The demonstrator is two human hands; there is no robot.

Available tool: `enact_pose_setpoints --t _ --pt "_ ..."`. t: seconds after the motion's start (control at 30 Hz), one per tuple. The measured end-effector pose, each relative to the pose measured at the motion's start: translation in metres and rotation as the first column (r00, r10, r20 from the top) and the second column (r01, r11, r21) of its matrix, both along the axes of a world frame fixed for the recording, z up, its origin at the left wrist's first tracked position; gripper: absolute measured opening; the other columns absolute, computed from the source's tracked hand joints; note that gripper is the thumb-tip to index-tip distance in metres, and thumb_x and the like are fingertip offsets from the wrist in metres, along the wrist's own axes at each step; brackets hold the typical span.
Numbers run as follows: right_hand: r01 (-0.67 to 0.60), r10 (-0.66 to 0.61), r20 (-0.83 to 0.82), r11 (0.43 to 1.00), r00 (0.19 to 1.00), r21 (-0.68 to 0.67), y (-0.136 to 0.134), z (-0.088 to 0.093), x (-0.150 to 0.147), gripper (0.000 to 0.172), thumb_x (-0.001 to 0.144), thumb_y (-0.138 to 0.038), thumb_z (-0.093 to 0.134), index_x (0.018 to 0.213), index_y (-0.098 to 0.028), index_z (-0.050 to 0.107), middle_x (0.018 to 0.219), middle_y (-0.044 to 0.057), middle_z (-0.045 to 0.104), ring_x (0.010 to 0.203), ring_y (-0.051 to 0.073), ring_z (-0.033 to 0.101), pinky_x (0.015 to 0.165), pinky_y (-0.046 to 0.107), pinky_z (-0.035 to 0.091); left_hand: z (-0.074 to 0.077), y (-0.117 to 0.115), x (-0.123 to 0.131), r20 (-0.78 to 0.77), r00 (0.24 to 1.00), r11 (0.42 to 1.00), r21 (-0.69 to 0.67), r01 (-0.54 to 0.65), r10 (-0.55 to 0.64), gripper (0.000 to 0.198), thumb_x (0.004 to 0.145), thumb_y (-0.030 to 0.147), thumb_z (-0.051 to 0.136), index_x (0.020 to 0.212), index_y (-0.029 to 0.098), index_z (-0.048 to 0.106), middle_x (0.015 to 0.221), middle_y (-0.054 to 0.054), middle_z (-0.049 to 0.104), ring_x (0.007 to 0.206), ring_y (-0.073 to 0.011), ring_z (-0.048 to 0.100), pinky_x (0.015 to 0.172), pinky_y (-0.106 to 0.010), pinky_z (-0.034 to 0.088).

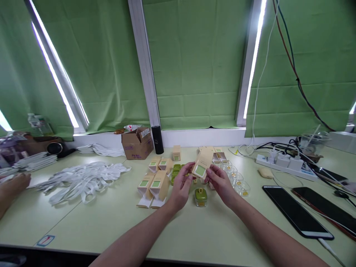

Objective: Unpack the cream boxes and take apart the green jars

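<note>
Between my two hands a tan cardboard box (204,160) with a green window is held tilted above the table. My left hand (181,187) grips its left edge, and my right hand (221,182) pinches its lower right corner. Just below stands a small clear jar with a green lid (200,197) and a loop on top. Left of my left hand, several tan boxes (160,183) stand with their bottom flaps folded out. Green lids (175,170) sit behind my left hand, partly hidden. Clear jars (241,186) stand in rows beyond my right hand.
White straps (89,180) lie heaped at the left, near another person's hand (15,185). A brown carton (137,144) and a black cylinder (157,139) stand at the back. Phones (297,211) and a power strip (286,167) with cables occupy the right side.
</note>
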State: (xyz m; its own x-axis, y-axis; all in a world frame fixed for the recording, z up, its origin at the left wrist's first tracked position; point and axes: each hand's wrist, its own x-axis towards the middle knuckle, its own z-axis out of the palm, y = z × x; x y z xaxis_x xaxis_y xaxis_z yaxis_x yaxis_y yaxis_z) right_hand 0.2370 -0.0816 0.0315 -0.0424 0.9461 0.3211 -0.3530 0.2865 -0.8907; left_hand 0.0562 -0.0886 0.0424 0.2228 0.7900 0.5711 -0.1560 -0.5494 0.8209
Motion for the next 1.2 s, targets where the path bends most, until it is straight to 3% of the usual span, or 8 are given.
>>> enact_pose_setpoints --t 0.13,0.67,1.2 --pt "0.003 -0.003 -0.002 1.000 1.000 0.016 0.0010 -0.0016 -0.0021 0.046 0.079 -0.058 0.083 0.106 -0.022 0.072 0.093 0.005 0.075 0.069 0.016 0.061 0.066 0.030 0.055 -0.0027 0.0018 -0.0007 -0.077 0.997 0.998 0.061 -0.027 0.032 0.047 0.099 0.040 0.061 0.142 0.021 0.055 0.143 -0.016 0.061 0.128 -0.0307 0.061 0.101 -0.041 0.055" --pt "0.067 -0.072 0.073 0.996 0.995 0.059 -0.0031 0.0067 -0.0058 0.053 0.074 -0.064 0.084 0.102 -0.022 0.069 0.080 0.003 0.072 0.068 0.017 0.064 0.062 0.029 0.051 -0.0005 -0.0003 0.0032 -0.089 0.993 0.994 0.092 -0.062 0.071 0.042 0.100 0.036 0.061 0.138 0.021 0.050 0.137 -0.015 0.064 0.124 -0.0269 0.064 0.101 -0.038 0.053" --pt "0.046 -0.048 0.027 0.996 0.998 0.074 -0.0013 0.0034 -0.0100 0.052 0.072 -0.055 0.090 0.107 -0.025 0.066 0.097 0.006 0.077 0.092 0.023 0.073 0.074 0.032 0.058 -0.0015 0.0007 0.0020 -0.089 0.993 0.994 0.085 -0.070 0.077 0.040 0.100 0.033 0.059 0.136 0.022 0.049 0.134 -0.015 0.065 0.126 -0.0276 0.063 0.106 -0.042 0.051"
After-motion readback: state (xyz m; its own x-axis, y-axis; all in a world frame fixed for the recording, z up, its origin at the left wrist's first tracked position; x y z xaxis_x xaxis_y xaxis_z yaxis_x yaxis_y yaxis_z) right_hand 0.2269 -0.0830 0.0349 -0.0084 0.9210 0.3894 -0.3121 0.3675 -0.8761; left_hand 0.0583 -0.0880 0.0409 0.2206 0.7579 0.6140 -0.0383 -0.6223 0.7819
